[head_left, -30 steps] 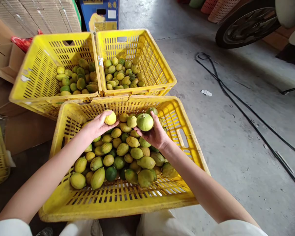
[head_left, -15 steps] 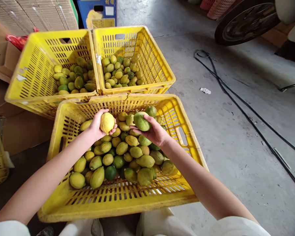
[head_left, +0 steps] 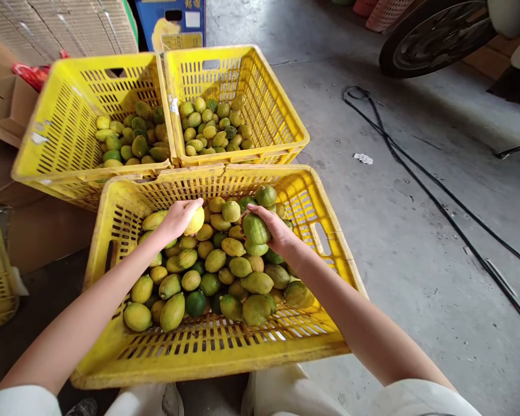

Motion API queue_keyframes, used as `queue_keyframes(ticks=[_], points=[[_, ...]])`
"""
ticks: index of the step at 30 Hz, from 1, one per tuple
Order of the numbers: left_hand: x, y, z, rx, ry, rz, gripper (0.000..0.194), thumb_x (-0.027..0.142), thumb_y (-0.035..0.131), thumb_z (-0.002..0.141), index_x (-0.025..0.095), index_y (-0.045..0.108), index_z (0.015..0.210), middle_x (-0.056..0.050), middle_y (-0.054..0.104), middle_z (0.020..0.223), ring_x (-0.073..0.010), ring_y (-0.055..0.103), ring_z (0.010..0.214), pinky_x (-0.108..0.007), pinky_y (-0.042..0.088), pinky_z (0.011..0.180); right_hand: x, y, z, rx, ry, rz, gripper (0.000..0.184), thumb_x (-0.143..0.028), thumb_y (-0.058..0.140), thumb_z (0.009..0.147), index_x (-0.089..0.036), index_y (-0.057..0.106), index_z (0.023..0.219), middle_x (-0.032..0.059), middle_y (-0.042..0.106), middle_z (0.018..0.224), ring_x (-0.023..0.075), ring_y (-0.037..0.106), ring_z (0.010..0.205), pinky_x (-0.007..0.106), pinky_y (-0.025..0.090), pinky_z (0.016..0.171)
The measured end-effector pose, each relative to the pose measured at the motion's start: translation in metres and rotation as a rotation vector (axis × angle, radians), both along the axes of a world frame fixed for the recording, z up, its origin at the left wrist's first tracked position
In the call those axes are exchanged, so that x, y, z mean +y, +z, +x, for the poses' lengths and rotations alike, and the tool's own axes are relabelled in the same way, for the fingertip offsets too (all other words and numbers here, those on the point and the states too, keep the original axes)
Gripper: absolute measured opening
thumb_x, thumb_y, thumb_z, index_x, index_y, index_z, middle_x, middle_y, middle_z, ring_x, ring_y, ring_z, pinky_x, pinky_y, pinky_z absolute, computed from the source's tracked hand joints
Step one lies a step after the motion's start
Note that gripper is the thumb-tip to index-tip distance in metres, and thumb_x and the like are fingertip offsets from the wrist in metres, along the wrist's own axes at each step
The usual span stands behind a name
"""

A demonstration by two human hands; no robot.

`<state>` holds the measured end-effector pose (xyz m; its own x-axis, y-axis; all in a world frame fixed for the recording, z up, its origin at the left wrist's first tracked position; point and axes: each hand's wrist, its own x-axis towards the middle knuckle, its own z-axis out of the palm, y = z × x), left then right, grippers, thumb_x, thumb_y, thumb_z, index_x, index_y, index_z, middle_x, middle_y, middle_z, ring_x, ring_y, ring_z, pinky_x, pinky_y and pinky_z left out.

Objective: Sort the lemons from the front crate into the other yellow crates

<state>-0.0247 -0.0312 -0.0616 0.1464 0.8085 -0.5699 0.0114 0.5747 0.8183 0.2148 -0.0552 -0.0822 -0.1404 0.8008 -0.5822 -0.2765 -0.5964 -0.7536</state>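
Note:
Over the near yellow crate [head_left: 177, 370], my left hand [head_left: 178, 221] is closed around a yellow lemon [head_left: 195, 221], its back turned up and covering part of the fruit. To the right, my right hand [head_left: 275, 230] grips a green lemon [head_left: 256, 229], thumb on top and fingers mostly hidden behind it. Beneath both hands lies a heap of yellow and green lemons [head_left: 215, 261] inside the crate.
Two more yellow crates, at back left [head_left: 91, 176] and back right [head_left: 281, 107], hold lemons and adjoin the near crate. Cardboard boxes [head_left: 2, 110] stand at left. A black cable [head_left: 433, 179] crosses the floor at right, below a vehicle wheel [head_left: 435, 40].
My left hand has rolled over palm-down with the yellow lemon, moving slightly right. My right hand has turned the green lemon and shifted it a little right and down.

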Motion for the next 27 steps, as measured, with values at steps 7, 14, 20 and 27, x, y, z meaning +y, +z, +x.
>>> queue_keyframes(ticks=[7,14,20,27], points=[[0.008,0.016,0.001,-0.201,0.137,-0.245,0.039,0.036,0.04,0.103,0.012,0.069,0.092,-0.011,0.072,0.07,-0.0203,0.069,0.054,-0.025,0.049,0.042,0.004,-0.006,0.0,0.03,-0.121,-0.122,0.027,-0.042,0.063,0.092,-0.022,0.065,0.074,0.005,0.068,0.062,0.0212,0.066,0.057,0.034,0.061,0.056],[0.016,0.019,-0.008,-0.255,0.245,-0.294,0.018,0.022,0.046,0.097,0.014,0.062,0.099,-0.012,0.073,0.079,-0.0252,0.075,0.064,-0.032,0.06,0.053,0.005,0.007,-0.001,0.179,-0.036,-0.086,0.018,-0.032,0.065,0.084,-0.023,0.071,0.098,0.0032,0.076,0.086,0.0246,0.075,0.079,0.039,0.066,0.071],[0.011,0.02,-0.015,-0.148,-0.088,-0.152,0.031,0.019,0.065,0.091,0.021,0.066,0.122,-0.006,0.073,0.088,-0.0225,0.074,0.063,-0.028,0.056,0.049,0.005,0.006,-0.006,0.187,-0.131,-0.122,0.012,-0.031,0.06,0.091,-0.023,0.066,0.084,0.0013,0.073,0.075,0.0211,0.074,0.074,0.033,0.065,0.07],[0.011,0.015,-0.014,-0.276,-0.065,-0.252,0.051,0.009,0.054,0.083,0.017,0.061,0.133,-0.009,0.074,0.091,-0.026,0.076,0.072,-0.031,0.057,0.056,0.004,-0.006,0.001,0.159,-0.069,-0.16,0.016,-0.029,0.056,0.092,-0.022,0.063,0.08,0.0034,0.071,0.069,0.019,0.069,0.06,0.033,0.065,0.066]])
